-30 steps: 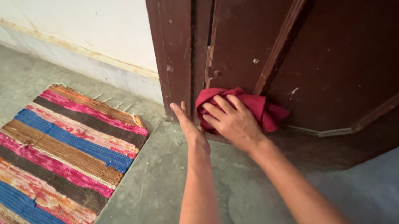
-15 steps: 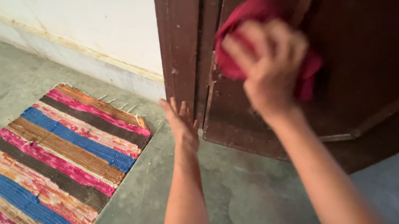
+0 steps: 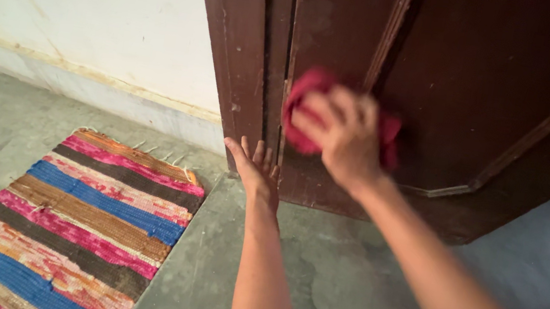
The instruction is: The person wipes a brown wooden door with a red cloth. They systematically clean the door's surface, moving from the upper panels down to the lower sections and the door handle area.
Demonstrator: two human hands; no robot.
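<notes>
Low on the dark brown door [image 3: 489,85], my right hand [image 3: 342,139] clutches a bunched red cloth [image 3: 309,94], fingers curled over it, pressing it flat to the wood beside the hinge-side edge. The wad is blurred; no clear long axis. My left hand [image 3: 257,168] lies open, fingers spread, against the door's bottom corner by the frame [image 3: 229,46]. Bare concrete floor [image 3: 343,281] lies below; the striped rug [image 3: 76,219] sits well left.
</notes>
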